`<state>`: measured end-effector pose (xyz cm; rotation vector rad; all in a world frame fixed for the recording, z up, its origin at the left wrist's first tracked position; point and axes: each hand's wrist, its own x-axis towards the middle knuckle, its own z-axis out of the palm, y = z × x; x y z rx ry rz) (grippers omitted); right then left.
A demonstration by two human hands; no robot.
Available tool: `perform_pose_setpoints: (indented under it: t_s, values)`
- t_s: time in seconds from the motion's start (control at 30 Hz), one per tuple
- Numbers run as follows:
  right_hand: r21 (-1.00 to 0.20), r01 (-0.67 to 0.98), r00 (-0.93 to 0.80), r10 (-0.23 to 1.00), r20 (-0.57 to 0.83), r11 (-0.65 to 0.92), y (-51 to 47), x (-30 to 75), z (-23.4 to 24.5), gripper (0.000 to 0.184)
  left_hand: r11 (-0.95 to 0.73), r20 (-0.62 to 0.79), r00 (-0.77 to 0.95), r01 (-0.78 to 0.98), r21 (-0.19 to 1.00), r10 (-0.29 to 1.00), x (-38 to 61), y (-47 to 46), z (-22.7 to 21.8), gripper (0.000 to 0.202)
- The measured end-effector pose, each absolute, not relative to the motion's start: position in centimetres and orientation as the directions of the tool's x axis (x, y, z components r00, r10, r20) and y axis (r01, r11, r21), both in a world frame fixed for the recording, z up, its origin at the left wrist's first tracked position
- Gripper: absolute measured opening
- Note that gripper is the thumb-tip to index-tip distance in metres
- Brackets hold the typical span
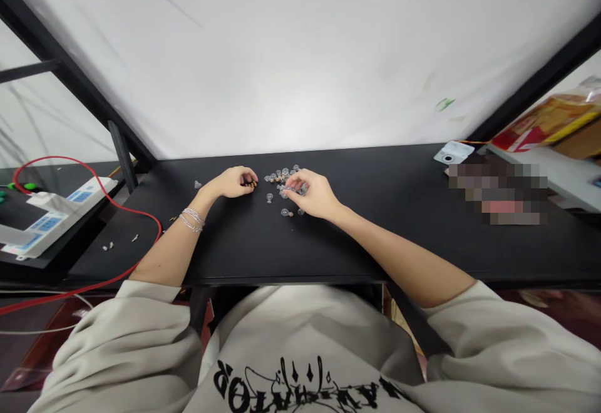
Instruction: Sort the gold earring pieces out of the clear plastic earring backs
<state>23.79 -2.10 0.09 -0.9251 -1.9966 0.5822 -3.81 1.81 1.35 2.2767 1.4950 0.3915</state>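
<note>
My left hand rests on the black table with its fingers curled round a small heap of tan corks. Whether the corks are lifted or lie on the table I cannot tell. Over a cluster of tiny clear glass bottles, my right hand is closed, thumb and fingertips at one small round bottle. Its fingers partly hide that bottle and others behind it. Just left of the right hand stands a single glass bottle. Nearer me lies a bottle with a cork at its neck.
A clear piece lies left of my left wrist. A red cable crosses the table's left end by a white power strip and a few small bits. On the right are a light-blue card-like item and a blurred-out object.
</note>
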Motion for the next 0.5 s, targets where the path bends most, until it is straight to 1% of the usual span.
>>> perform_pose_setpoints:
  t_s: [0.33,0.5]
  values:
    - [-0.673,0.401,-0.375,0.782,0.498,0.621,-2.1,23.8,0.2,0.013,-0.345,0.060,0.358,0.823,0.450,0.932,-3.4,1.8,1.0,0.032]
    - [-0.663,0.468,-0.312,0.812,0.494,0.584,-1.1,24.6,0.5,0.014,-0.326,0.040,0.352,0.810,0.487,0.935,-3.4,1.9,0.9,0.032]
